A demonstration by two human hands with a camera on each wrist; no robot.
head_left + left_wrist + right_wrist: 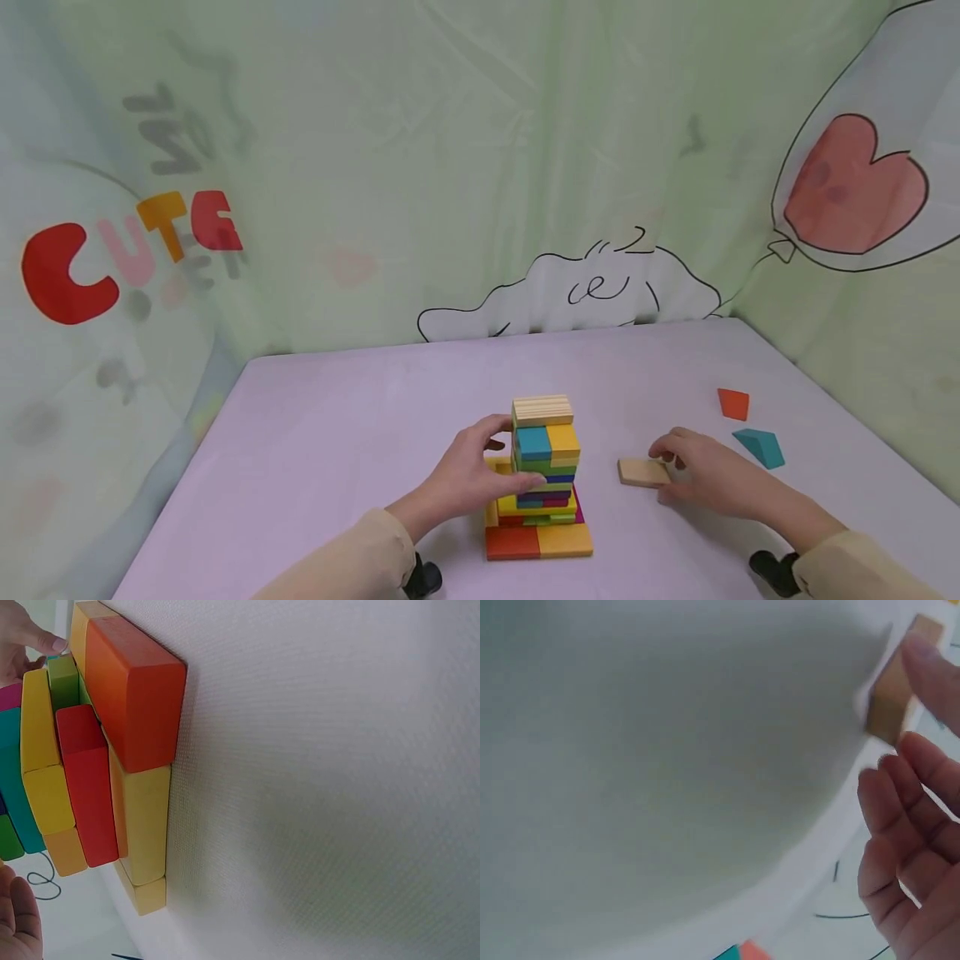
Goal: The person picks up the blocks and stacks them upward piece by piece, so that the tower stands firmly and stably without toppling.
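A tower of coloured blocks stands mid-table on an orange and yellow base, topped by a plain wooden block. My left hand grips the tower's left side, thumb on the front, a finger behind. The left wrist view shows the tower's base blocks close up, with a fingertip at their edge. To the right a flat plain wooden block lies on the table. My right hand touches its right end with a fingertip. In the blurred right wrist view, one finger lies over that block and the others hang loose.
The table has a pale lilac cloth. An orange piece and a teal piece lie at the right, beyond my right hand. A printed green backdrop closes the back and both sides.
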